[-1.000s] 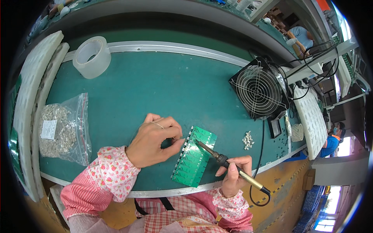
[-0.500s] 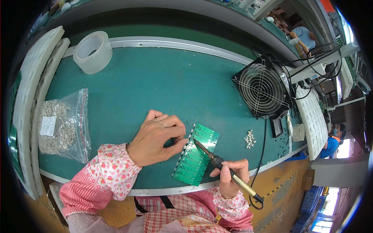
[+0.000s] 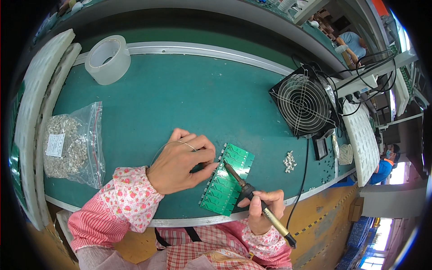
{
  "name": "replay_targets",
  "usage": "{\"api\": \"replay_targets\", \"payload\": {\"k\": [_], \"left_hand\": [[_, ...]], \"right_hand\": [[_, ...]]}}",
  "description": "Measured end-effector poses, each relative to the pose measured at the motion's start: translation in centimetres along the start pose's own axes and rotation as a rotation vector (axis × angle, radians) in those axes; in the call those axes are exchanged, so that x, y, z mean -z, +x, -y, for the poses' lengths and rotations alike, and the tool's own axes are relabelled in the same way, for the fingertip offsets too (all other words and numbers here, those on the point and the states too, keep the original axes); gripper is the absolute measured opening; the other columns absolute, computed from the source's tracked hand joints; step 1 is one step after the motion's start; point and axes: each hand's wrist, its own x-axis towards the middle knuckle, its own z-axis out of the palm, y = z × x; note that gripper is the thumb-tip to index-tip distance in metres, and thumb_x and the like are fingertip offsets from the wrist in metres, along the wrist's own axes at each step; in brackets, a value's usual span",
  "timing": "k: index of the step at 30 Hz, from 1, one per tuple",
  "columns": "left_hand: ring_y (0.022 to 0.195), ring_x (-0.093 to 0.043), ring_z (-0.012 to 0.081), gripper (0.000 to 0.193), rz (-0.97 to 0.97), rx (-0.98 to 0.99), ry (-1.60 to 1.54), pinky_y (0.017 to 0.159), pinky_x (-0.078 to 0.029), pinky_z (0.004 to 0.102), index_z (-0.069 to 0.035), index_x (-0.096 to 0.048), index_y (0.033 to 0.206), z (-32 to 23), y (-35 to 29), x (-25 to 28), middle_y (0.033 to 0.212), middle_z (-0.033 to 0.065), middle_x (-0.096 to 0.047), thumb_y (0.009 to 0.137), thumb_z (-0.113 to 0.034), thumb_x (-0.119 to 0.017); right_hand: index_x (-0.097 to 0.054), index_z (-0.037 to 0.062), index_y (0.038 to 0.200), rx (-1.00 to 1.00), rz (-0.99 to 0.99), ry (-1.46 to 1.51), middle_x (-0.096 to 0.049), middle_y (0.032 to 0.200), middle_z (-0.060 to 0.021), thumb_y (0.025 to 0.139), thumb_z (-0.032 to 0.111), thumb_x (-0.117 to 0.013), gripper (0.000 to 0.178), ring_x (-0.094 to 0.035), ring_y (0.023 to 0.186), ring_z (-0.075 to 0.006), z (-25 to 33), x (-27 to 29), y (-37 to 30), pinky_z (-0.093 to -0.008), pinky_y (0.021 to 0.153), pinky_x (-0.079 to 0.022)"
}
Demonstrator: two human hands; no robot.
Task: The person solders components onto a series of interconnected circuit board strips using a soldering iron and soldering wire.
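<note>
Green matting covers the desk (image 3: 180, 99), and on it everything else is laid out. White foam trays (image 3: 31, 112) are stacked along the far left edge. A black square fan (image 3: 303, 101) with a wire grille is stood upright at the right, with cables trailing from it. A clear plastic bag (image 3: 72, 144) of small metal parts is laid flat at the left, and a roll of clear tape (image 3: 107, 59) is set near the back rail. A green circuit board panel (image 3: 227, 186) is laid near the front edge of the desk, between the two hands. The left hand (image 3: 180, 164) is rested on the mat just left of the panel, its fingers curled together and its thumb and forefinger pinched on a thin strand of solder wire (image 3: 173, 144), which is looped over the back of the hand. The right hand (image 3: 263, 209) is closed around the handle of a soldering iron (image 3: 252, 198), whose tip is brought to the upper part of the panel, beside the left fingertips. A small heap of pale metal parts (image 3: 289, 161) is left on the mat right of the panel.
</note>
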Motion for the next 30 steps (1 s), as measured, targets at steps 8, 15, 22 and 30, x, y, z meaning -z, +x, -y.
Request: {"api": "replay_targets", "payload": {"k": [8,15,22,30], "left_hand": [[0.078,-0.06,0.0163,0.015,-0.019,-0.015,0.029,0.085,-0.038,0.0356,-0.009,-0.061,0.074,0.0,-0.03,-0.16,0.091,-0.0028,-0.065,0.08,-0.011,-0.075],[0.075,-0.061,0.0169,0.017,-0.018,0.031,-0.056,0.085,-0.038,0.0355,-0.009,-0.059,0.07,0.11,-0.28,0.09,0.089,-0.0013,-0.066,0.078,-0.009,-0.074],[0.076,-0.06,0.0177,0.018,0.028,-0.014,-0.082,0.086,-0.039,0.0365,-0.009,-0.058,0.068,0.12,-0.26,0.23,0.09,-0.0001,-0.067,0.077,-0.01,-0.074],[0.077,-0.061,0.0174,0.019,0.048,-0.001,-0.079,0.087,-0.039,0.0368,-0.008,-0.058,0.068,-0.07,-0.26,0.26,0.09,-0.0008,-0.067,0.077,-0.01,-0.074]], "right_hand": [[-0.05,-0.0025,0.103,0.023,0.02,0.03,-0.069,0.068,-0.0137,0.092,0.006,-0.066,0.021,-0.07,0.063,-0.0165,-0.51,-0.15,-0.96,-0.0267,0.057,-0.055],[-0.048,-0.0015,0.101,-0.08,-0.122,0.17,-0.067,0.069,-0.0149,0.095,0.01,-0.06,0.018,-0.068,0.062,-0.0179,-0.42,-0.11,-0.99,-0.0275,0.057,-0.054],[-0.049,-0.0013,0.1,-0.092,-0.125,0.254,-0.066,0.074,-0.0139,0.095,0.015,-0.06,0.02,-0.065,0.058,-0.0158,-0.48,-0.16,-0.87,-0.0266,0.053,-0.052],[-0.05,-0.0006,0.099,-0.125,-0.08,0.216,-0.067,0.074,-0.0139,0.095,0.016,-0.061,0.02,-0.066,0.059,-0.015,-0.44,0.12,-0.98,-0.0265,0.053,-0.052]]}}
